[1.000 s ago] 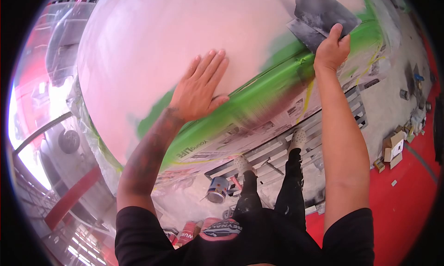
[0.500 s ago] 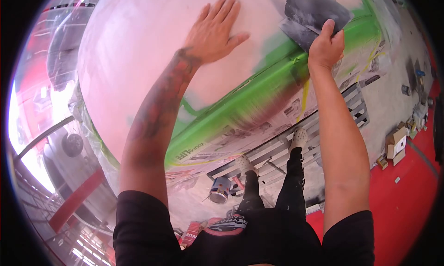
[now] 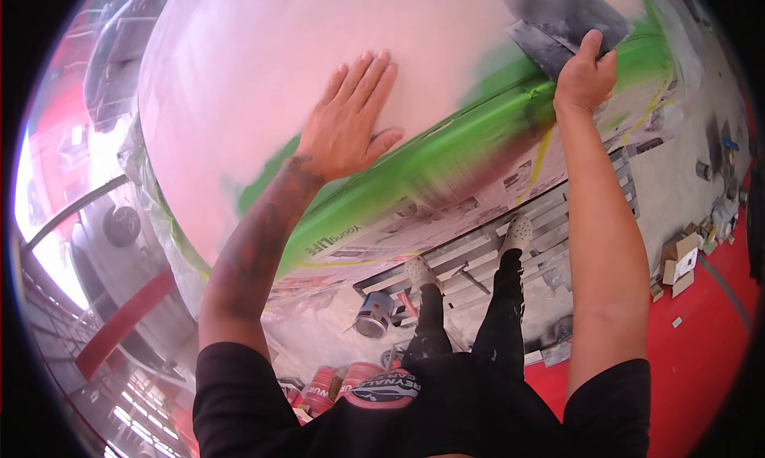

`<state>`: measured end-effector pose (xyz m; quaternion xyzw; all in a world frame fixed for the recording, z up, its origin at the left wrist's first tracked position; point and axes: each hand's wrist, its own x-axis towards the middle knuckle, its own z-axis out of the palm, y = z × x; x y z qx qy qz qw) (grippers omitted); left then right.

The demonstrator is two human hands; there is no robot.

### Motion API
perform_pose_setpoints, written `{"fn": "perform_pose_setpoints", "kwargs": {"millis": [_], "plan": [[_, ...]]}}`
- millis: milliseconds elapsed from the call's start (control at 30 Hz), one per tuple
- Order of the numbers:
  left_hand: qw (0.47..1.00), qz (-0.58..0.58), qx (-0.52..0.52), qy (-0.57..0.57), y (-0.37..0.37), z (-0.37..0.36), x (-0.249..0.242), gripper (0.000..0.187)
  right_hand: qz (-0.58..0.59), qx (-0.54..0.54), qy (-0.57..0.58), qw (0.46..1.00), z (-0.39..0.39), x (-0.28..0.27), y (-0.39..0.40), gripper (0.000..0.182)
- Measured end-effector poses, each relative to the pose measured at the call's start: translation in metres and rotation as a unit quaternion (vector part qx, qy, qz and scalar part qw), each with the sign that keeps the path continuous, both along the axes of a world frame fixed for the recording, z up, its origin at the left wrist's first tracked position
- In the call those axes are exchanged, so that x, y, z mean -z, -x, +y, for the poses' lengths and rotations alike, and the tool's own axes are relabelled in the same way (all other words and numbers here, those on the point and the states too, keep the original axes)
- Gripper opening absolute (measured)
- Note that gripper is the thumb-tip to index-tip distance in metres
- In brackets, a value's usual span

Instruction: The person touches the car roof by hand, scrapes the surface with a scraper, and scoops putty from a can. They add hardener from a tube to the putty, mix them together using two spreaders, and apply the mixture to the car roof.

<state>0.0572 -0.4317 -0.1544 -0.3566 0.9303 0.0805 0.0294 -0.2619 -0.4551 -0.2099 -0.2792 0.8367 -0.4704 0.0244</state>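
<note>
Left hand [image 3: 351,127] back down the panel [image 3: 263,67], flat and open.
Right hand [image 3: 586,79] grips sanding sheet [image 3: 566,15] at panel's green edge [image 3: 446,159]; I read another feel-check pass.

I see a pale pink-white primed panel [image 3: 263,75] edged by a bright green band [image 3: 446,159], a dark grey sanding sheet [image 3: 570,15], newsprint masking paper [image 3: 398,235] — black print on white — and a red floor [image 3: 701,338].

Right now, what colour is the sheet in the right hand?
Dark grey sheet, held by the right hand; head view.
</note>
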Motion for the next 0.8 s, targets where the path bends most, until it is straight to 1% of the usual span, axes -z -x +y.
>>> {"fn": "perform_pose_setpoints", "kwargs": {"millis": [100,167,200,267,367,433,467,500,533,567,633,700,733,800], "plan": [[1.000,-0.016,0.004,-0.018,-0.012,0.017,-0.003,0.078,0.005,0.002,-0.009,1.000,-0.001,0.001,0.001,0.050],[0.999,-0.025,0.008,-0.027,-0.020,0.027,-0.005,0.079,0.001,-0.002,0.031,1.000,-0.001,0.000,0.000,0.050],[0.999,-0.034,0.010,-0.032,-0.023,0.032,-0.006,0.080,0.000,-0.004,0.030,1.000,-0.001,0.001,0.001,0.050],[0.998,-0.044,0.011,-0.038,-0.030,0.042,-0.007,0.080,0.019,0.001,-0.010,1.000,-0.001,0.004,0.005,0.050],[0.996,-0.059,0.007,-0.059,-0.039,0.055,-0.013,0.082,0.017,-0.002,-0.009,1.000,-0.002,0.007,0.007,0.050],[0.991,-0.062,-0.008,-0.114,-0.045,0.062,-0.022,0.076,0.014,-0.003,-0.018,1.000,-0.001,0.006,0.005,0.050],[0.991,-0.064,-0.006,-0.115,-0.051,0.060,-0.024,0.076,0.014,-0.004,-0.025,1.000,-0.001,0.005,0.005,0.049],[0.995,-0.056,0.010,-0.081,-0.055,0.057,-0.029,0.073,0.013,-0.001,-0.025,1.000,-0.002,0.004,0.004,0.049],[0.997,-0.047,0.026,-0.049,-0.055,0.055,-0.031,0.071,0.016,-0.004,-0.002,1.000,-0.002,0.004,0.003,0.049],[0.997,-0.049,0.030,-0.052,-0.052,0.051,-0.030,0.071,0.020,-0.007,0.021,1.000,-0.001,0.005,0.002,0.050],[0.996,-0.014,0.035,0.077,-0.022,0.023,-0.046,0.069,-0.002,-0.009,0.010,1.000,-0.002,0.012,0.009,0.051],[0.995,0.010,0.052,0.084,0.017,0.007,-0.052,0.070,-0.021,-0.012,0.003,1.000,-0.003,0.012,0.011,0.051],[0.995,0.011,0.053,0.083,0.030,0.003,-0.052,0.070,-0.018,-0.015,0.024,0.999,-0.003,0.011,0.008,0.051],[0.981,0.021,0.173,0.084,0.046,-0.003,-0.049,0.073,-0.017,-0.018,0.042,0.999,-0.004,0.010,0.009,0.050]]}}
